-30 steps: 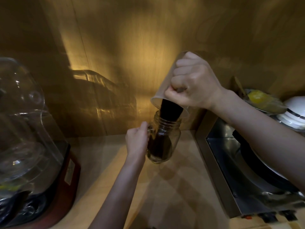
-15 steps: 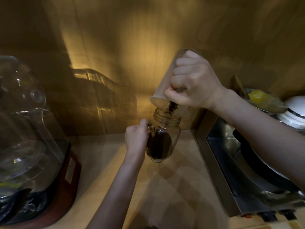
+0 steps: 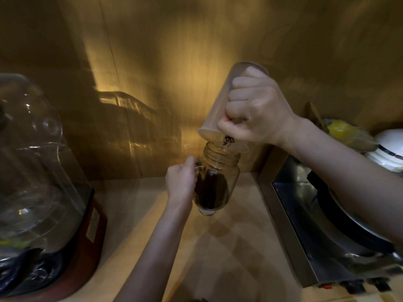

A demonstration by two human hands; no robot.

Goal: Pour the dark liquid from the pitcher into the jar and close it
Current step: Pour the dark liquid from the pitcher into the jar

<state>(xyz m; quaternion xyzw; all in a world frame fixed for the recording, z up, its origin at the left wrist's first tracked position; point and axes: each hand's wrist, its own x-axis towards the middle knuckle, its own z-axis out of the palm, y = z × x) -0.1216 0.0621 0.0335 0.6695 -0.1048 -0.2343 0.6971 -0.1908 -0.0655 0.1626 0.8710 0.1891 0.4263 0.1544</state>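
Observation:
A clear plastic pitcher [image 3: 214, 115] is tipped almost upside down over a glass jar [image 3: 218, 182] with a handle and no lid. My right hand [image 3: 255, 110] is clenched around the pitcher's handle. Only a small dark clump clings at the pitcher's lip, just above the jar mouth. The jar is roughly half full of dark liquid and stands slightly tilted on the wooden counter [image 3: 229, 247]. My left hand [image 3: 181, 182] grips the jar's handle on its left side. No lid is in sight.
A blender with a clear dome and a red base [image 3: 87, 225] fills the left side. To the right sits a steel stove [image 3: 294, 214] with a dark pan [image 3: 349, 225]. White bowls [image 3: 390, 147] and something yellow [image 3: 340, 129] lie at the far right. A wooden wall rises behind.
The thick dark stream from the pitcher has thinned to a small clump at the lip, and the level in the jar has risen. Both hands stayed where they were.

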